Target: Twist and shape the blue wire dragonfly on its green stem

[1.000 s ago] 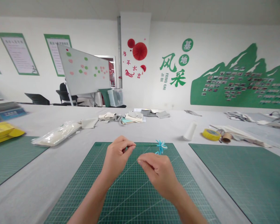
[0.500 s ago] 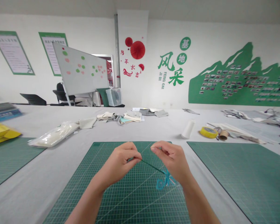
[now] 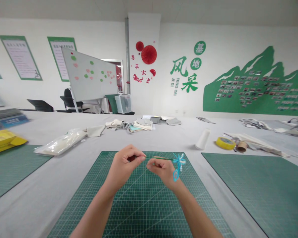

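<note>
A craft flower with looped turquoise petals (image 3: pixel 179 162) and a thin green stem (image 3: pixel 164 158) is held almost level above the green cutting mat (image 3: pixel 144 205). My left hand (image 3: pixel 127 165) pinches the stem's far end between thumb and fingertips. Close beside it on the right, my right hand (image 3: pixel 164 168) has its fingers curled and the tips pressed together just under the stem. Whatever is between those fingertips is too small to make out. The flower head sticks out past the right hand's knuckles, and one curled petal hangs down near the wrist.
Two more cutting mats (image 3: pixel 258 185) flank mine. Beyond lie a white cone (image 3: pixel 203 139), yellow tape roll (image 3: pixel 225 143), brown cardboard core (image 3: pixel 242 146), plastic-wrapped pack (image 3: pixel 62 142), yellow packet (image 3: pixel 6 140) and fabric scraps (image 3: pixel 144 124). A whiteboard (image 3: pixel 91 79) stands behind the table.
The flower has swung up from a downward slant to nearly level. My right hand has moved left and lower, closer to my left hand, and the view has shifted slightly.
</note>
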{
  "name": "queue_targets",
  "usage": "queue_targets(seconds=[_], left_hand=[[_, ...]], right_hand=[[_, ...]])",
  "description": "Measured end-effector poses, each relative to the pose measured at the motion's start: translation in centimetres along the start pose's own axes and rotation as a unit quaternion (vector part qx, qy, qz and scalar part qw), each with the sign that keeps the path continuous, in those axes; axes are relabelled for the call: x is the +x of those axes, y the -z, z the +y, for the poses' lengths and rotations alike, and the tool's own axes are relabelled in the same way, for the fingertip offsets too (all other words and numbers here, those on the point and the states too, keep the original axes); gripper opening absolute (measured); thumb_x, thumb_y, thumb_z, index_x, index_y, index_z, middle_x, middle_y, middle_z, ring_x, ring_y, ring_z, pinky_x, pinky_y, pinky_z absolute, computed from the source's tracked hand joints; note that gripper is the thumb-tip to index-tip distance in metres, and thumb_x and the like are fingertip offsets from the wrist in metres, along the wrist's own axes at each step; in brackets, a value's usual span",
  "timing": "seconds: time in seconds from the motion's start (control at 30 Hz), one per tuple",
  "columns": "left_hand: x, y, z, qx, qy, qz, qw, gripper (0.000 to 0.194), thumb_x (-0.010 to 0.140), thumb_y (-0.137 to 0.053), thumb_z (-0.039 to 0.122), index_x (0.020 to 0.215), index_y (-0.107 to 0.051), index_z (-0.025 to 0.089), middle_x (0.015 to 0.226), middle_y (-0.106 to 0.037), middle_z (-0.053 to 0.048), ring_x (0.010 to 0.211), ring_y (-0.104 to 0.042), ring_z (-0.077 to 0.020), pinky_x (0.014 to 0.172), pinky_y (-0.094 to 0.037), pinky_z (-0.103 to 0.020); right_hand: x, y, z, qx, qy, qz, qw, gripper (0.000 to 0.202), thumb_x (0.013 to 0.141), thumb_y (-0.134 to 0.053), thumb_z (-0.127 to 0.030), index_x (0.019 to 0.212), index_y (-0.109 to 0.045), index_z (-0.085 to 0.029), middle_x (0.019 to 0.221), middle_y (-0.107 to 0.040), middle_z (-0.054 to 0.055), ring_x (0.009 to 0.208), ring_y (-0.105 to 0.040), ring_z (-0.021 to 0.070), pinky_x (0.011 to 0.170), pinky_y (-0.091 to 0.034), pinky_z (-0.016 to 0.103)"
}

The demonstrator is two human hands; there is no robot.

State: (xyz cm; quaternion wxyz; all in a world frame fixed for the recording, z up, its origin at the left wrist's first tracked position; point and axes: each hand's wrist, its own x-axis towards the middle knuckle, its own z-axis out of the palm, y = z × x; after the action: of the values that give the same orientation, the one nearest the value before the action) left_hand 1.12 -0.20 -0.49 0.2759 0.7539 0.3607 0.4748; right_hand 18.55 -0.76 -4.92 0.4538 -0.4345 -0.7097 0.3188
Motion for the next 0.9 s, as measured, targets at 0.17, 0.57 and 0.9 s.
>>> queue_targets(seconds=[0.17,0.57,0.9], left_hand=[[0.0,-0.2,-0.6,0.029,0.016,0.056,0.998,0.013,0.079,-0.056,0.026,0.074,-0.065,0.018,0.072,-0.058,-0.001,0.065,-0.052,-0.0123,0.058,-0.040,-0.024],[-0.1,-0.4,-0.3,0.111,-0.008,0.064,0.992,0.015,0.081,-0.053,0.025,0.078,-0.066,0.019,0.073,-0.057,-0.001,0.064,-0.052,-0.0117,0.057,-0.039,-0.023],[-0.3,-1.1,-0.1,0.148,-0.041,0.058,0.986,0.015,0.082,-0.052,0.018,0.077,-0.066,0.019,0.073,-0.056,0.000,0.061,-0.049,-0.0096,0.057,-0.038,-0.021]], right_hand=[[-1.0,-1.1,-1.6,-0.087,0.026,-0.014,0.996,0.016,0.081,-0.051,-0.019,0.068,-0.060,-0.017,0.057,-0.051,-0.004,0.054,-0.043,0.0092,0.052,-0.032,0.020],[-2.9,-0.4,-5.4,-0.184,0.087,-0.011,0.979,0.020,0.087,-0.043,-0.018,0.071,-0.056,-0.019,0.062,-0.054,-0.003,0.059,-0.048,0.0097,0.057,-0.033,0.020],[-3.6,0.4,-5.9,-0.208,0.104,0.030,0.972,0.021,0.089,-0.040,-0.019,0.077,-0.058,-0.019,0.066,-0.058,-0.001,0.060,-0.050,0.0101,0.059,-0.033,0.021]])
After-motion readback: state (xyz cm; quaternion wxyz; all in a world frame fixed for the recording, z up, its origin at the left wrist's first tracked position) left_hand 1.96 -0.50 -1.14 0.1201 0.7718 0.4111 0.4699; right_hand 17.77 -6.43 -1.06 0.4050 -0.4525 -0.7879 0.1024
